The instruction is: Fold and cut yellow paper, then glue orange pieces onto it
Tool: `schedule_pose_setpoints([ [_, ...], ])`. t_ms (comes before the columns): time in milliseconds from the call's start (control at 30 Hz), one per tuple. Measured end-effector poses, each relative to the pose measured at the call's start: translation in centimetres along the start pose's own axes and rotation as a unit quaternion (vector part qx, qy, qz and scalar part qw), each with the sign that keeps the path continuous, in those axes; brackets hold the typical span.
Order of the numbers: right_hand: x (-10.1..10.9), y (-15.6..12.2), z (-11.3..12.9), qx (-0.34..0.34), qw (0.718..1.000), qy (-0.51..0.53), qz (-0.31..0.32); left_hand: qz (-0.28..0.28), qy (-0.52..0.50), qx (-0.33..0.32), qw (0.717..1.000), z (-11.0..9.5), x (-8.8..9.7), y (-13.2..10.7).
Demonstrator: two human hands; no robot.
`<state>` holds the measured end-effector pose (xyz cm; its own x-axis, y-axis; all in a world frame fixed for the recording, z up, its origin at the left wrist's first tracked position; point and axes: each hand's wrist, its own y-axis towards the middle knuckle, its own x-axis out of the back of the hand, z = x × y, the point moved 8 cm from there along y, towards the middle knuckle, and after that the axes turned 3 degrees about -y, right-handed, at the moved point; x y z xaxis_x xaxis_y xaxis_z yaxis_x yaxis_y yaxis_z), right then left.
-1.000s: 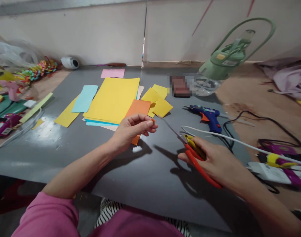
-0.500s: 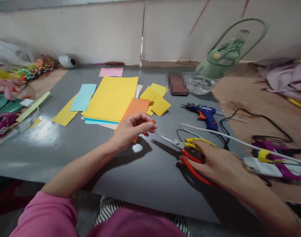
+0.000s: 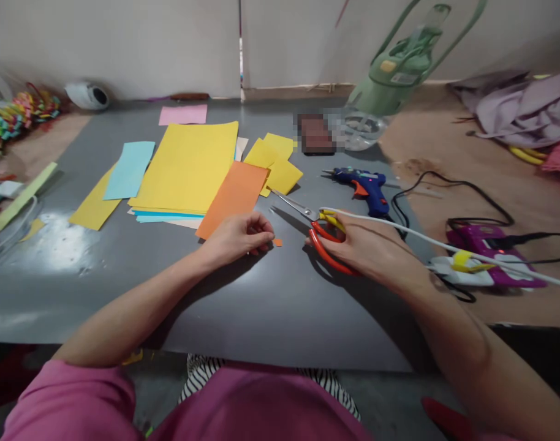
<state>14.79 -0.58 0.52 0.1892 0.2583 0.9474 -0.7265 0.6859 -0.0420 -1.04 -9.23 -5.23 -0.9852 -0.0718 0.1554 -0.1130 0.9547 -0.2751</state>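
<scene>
Low over the grey table sheet [image 3: 284,318], my left hand [image 3: 243,237] has loosely curled fingers with nothing visible between them. A tiny orange paper piece [image 3: 277,242] sits just beside its fingertips. My right hand [image 3: 369,245] grips a pair of scissors [image 3: 309,212] with red and yellow handles, its blades together and pointing up and left. Behind my left wrist lies an orange paper strip [image 3: 236,196], overlapping a stack of yellow paper [image 3: 188,165] with blue sheets under it. Several small yellow paper squares [image 3: 284,176] rest next to the strip.
A blue glue gun [image 3: 365,187], a phone [image 3: 315,133] and a green bottle [image 3: 393,76] stand or lie at the right. A white cable [image 3: 427,239] crosses my right hand toward a purple power strip [image 3: 484,239]. Light blue paper [image 3: 129,170] lies at left.
My left hand has lowered, and the small orange piece once pinched in its fingertips is now beside them. The scissors have moved up and left, away from the fingers. The view has shifted.
</scene>
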Motion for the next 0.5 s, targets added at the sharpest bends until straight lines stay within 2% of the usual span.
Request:
schedule_pose_setpoints([
  [67,-0.4,0.1,-0.2,-0.01,1.0,0.003,0.02,-0.012,0.093,-0.064,0.993,-1.0,0.2,-0.4],
  [100,-0.6,0.1,-0.4,-0.019,0.999,-0.012,0.026,-0.014,0.164,-0.107,0.981,-1.7,0.0,-0.8],
  [133,-0.6,0.1,-0.6,-0.025,0.999,-0.029,0.023,-0.01,0.244,-0.147,0.959,-2.4,-0.5,-1.4],
  [200,-0.7,0.1,-0.9,-0.028,0.998,-0.049,0.007,0.01,0.399,-0.199,0.895,-3.0,-2.1,-2.7],
  [267,-1.0,0.1,-1.1,-0.019,0.999,-0.04,-0.005,0.03,0.503,-0.209,0.838,-2.9,-3.4,-3.7],
  [300,-1.1,0.0,-1.2,-0.013,0.999,-0.031,-0.009,0.037,0.528,-0.21,0.822,-2.8,-3.8,-3.9],
  [367,-1.3,0.0,-1.5,-0.007,1.0,-0.022,-0.019,0.027,0.533,-0.21,0.819,-2.7,-3.8,-4.0],
  [500,-1.2,0.1,-1.9,-0.001,0.998,-0.022,-0.051,-0.012,0.486,-0.183,0.854,-2.5,-2.5,-3.0],
])
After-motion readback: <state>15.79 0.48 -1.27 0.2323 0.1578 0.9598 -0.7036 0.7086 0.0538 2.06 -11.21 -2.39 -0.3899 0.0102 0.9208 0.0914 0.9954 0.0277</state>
